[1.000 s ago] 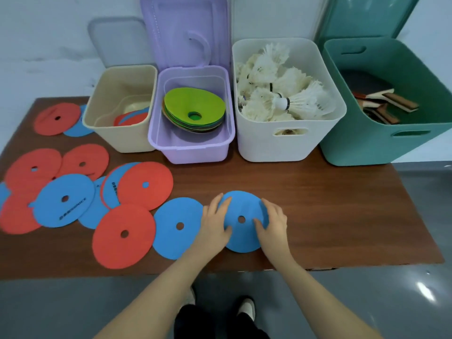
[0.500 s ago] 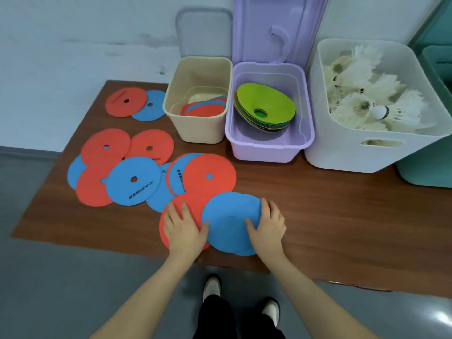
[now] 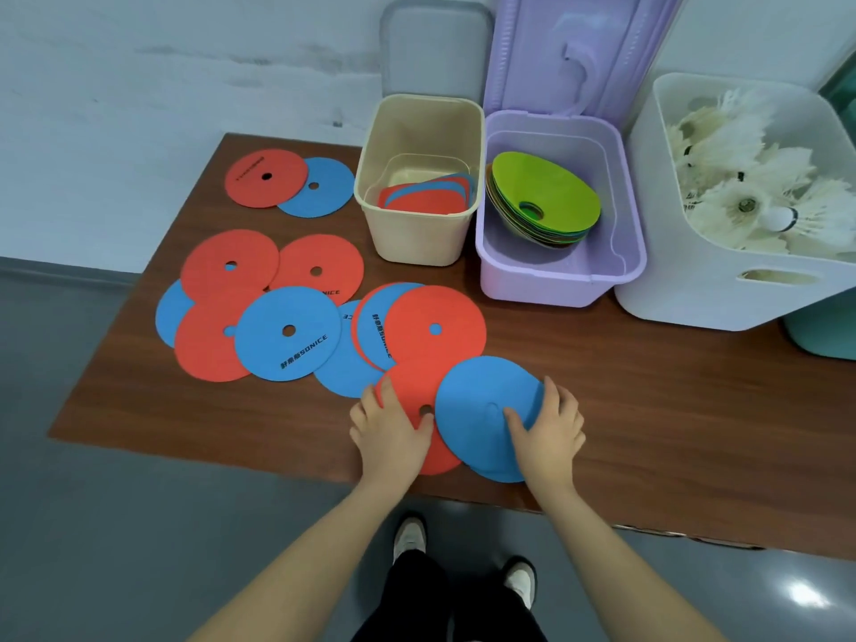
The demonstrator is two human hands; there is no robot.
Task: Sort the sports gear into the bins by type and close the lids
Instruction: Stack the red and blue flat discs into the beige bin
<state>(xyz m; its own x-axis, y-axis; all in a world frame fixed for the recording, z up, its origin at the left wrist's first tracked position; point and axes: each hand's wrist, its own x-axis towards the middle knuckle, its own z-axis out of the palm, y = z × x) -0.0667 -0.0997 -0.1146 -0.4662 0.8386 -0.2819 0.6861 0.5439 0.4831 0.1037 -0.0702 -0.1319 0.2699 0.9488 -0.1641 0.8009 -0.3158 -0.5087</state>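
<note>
Loose discs [image 3: 287, 333] lie scattered at the table's left. My left hand [image 3: 391, 426] presses flat-fingered on a red disc [image 3: 412, 391] to pin it, while my right hand [image 3: 546, 426], fingers spread, slides the blue disc [image 3: 481, 405] over it, stacking them for the beige bin [image 3: 419, 238] behind.

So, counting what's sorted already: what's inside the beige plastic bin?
Inside the beige plastic bin lie flat red and blue discs, stacked and bent against its walls. The stack hides how many there are, and anything beneath.
</note>
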